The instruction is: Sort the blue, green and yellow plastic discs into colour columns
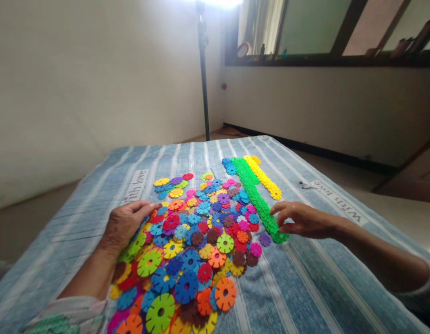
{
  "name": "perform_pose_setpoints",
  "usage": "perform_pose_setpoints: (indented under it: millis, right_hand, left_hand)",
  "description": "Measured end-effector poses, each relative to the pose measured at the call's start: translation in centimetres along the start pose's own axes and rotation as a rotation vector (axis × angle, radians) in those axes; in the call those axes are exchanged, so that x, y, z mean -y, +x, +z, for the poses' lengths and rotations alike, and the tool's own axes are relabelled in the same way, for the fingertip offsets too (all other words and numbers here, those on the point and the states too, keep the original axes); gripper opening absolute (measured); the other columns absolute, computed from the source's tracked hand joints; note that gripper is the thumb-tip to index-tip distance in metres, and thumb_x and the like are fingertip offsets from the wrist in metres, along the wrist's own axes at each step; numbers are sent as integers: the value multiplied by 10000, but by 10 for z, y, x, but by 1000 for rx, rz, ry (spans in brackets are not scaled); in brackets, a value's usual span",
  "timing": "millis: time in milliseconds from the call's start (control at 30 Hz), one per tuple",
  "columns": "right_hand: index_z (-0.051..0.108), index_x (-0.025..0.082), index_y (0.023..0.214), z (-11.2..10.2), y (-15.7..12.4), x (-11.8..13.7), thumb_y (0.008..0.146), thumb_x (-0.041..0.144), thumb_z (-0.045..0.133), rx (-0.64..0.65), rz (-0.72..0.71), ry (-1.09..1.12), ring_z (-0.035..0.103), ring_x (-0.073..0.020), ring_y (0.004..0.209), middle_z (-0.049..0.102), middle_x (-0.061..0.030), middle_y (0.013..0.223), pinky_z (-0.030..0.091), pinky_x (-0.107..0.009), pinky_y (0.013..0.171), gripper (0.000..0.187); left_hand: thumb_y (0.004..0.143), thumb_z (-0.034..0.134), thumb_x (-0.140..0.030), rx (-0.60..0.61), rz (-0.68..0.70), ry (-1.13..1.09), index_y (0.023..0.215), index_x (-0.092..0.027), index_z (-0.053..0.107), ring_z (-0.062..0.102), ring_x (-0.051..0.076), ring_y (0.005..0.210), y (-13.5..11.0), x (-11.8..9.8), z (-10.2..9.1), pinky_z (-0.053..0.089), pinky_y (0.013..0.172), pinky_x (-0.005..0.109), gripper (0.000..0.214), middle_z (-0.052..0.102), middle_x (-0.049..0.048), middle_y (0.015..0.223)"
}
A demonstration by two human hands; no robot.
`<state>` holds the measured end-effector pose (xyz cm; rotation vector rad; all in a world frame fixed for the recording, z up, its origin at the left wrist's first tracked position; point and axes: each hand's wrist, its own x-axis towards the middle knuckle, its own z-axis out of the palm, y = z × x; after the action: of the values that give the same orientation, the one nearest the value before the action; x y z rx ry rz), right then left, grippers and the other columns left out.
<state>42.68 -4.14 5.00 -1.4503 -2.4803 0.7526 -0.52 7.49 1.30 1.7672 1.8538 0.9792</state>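
A heap of flat, notched plastic discs [190, 241] in many colours covers the middle of a blue striped cloth [305, 287]. My left hand [126, 225] rests on the heap's left edge, fingers curled over some discs. A long row of green discs [256, 199] runs away from me on the right, with a shorter yellow row [263, 177] beside it. My right hand [300, 220] pinches the near end of the green row with thumb and fingers.
A few blue discs [229, 167] sit at the far end of the green row. A small metal object [307, 185] lies on the cloth at right. A lamp stand [203, 74] rises behind the surface, near a window ledge [326, 59].
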Motion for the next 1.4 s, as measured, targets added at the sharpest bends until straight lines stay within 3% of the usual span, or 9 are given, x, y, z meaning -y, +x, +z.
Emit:
perform_pose_setpoints:
  millis: [167, 333, 567, 700, 867, 1100, 1233, 1400]
  right_hand:
    - [684, 197, 726, 4, 3, -6, 789, 148, 636, -83, -28, 48, 605, -167, 941, 650, -52, 1023, 455, -324, 857, 93]
    - [662, 195, 704, 1, 6, -11, 818, 180, 605, -146, -26, 56, 612, -163, 888, 664, -51, 963, 456, -325, 825, 128]
    - [652, 196, 739, 7, 30, 13, 839, 205, 578, -130, -100, 37, 615, -153, 827, 665, -48, 901, 458, -296, 765, 125]
    - [666, 192, 734, 13, 72, 40, 847, 205, 561, -175, -238, 5, 611, -151, 833, 668, -52, 916, 458, -290, 750, 155]
    - [692, 171, 767, 21, 151, 79, 859, 187, 535, -189, -359, -98, 603, -139, 820, 664, -57, 929, 436, -266, 742, 182]
    - [717, 173, 790, 51, 256, 118, 880, 221, 508, -199, -298, -358, 591, -168, 911, 660, -81, 972, 415, -243, 753, 232]
    - [713, 141, 820, 66, 288, 125, 878, 199, 466, -203, -262, -407, 580, -202, 960, 655, -118, 995, 424, -266, 785, 260]
    - [708, 125, 875, 73, 307, 122, 860, 193, 466, -173, -193, -464, 576, -221, 993, 649, -136, 1035, 440, -279, 804, 252]
  left_hand:
    - [669, 624, -421, 10, 34, 8, 781, -236, 742, 627, 204, 904, -3, -4, -2, 433, 824, 234, 247, 742, -77, 805]
    - [666, 624, -407, 12, 48, -7, 770, -208, 741, 631, 211, 877, -4, -3, -1, 437, 802, 246, 252, 745, -51, 789]
    - [662, 607, -418, -5, 73, -47, 719, -220, 745, 651, 197, 765, -10, -6, -2, 468, 707, 246, 248, 736, -11, 722]
    - [666, 604, -411, -10, 79, -72, 702, -199, 744, 654, 193, 750, -12, -3, -1, 470, 708, 246, 257, 736, 5, 715]
    - [685, 603, -407, 7, 89, -95, 718, -179, 746, 649, 185, 726, -13, 2, 0, 471, 703, 256, 271, 737, 14, 718]
    - [703, 603, -397, 14, 99, -135, 726, -181, 743, 647, 187, 729, -14, 8, 1, 476, 707, 267, 258, 735, 11, 711]
    - [717, 591, -382, 17, 108, -128, 729, -175, 744, 638, 182, 720, -13, 11, 2, 471, 698, 266, 258, 729, 7, 695]
    - [730, 575, -360, 20, 121, -140, 715, -166, 740, 631, 174, 693, -12, 13, 3, 469, 676, 261, 255, 718, 10, 674]
